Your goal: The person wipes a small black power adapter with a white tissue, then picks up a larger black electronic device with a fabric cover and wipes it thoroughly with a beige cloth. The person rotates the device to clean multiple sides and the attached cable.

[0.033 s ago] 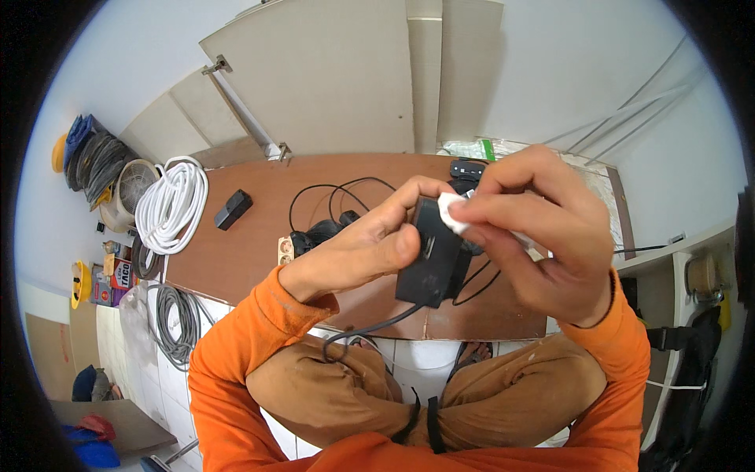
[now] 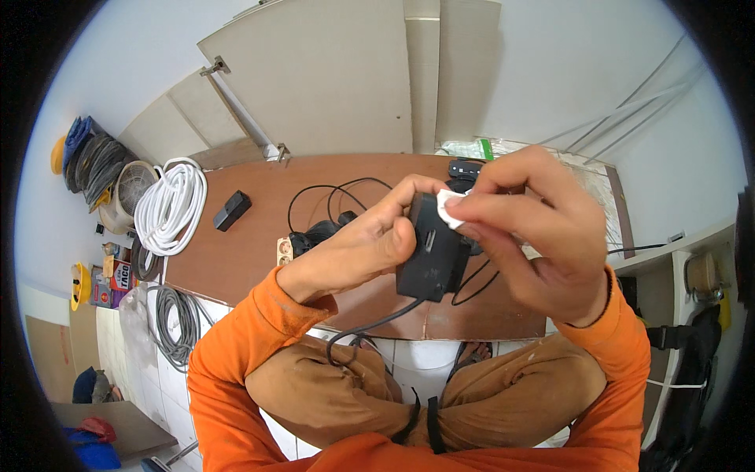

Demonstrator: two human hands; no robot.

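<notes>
My left hand (image 2: pixel 362 240) grips a black rectangular box (image 2: pixel 429 263) that looks like a power adapter, thumb on its near face and fingers behind it. A dark cable (image 2: pixel 370 323) leaves the box's lower end and loops toward my knee. My right hand (image 2: pixel 546 228) pinches a folded piece of white tissue or cloth (image 2: pixel 451 209) between thumb and fingers, against the box's upper right edge. Behind my left wrist lie a beige socket strip (image 2: pixel 285 251) and a bundle of black cable (image 2: pixel 316 236), partly covered by my arm.
I sit cross-legged at a low brown board (image 2: pixel 259 271). Another black block (image 2: pixel 232 211) and a coiled white hose or cable (image 2: pixel 171 208) lie to the left. A grey cable coil (image 2: pixel 177 330) rests on the tiles. Beyond my right hand sits a black device (image 2: pixel 465 168); shelving (image 2: pixel 668 271) stands at right.
The tissue and the fingers around it have shifted very slightly at the box's upper edge. Both hands keep their holds.
</notes>
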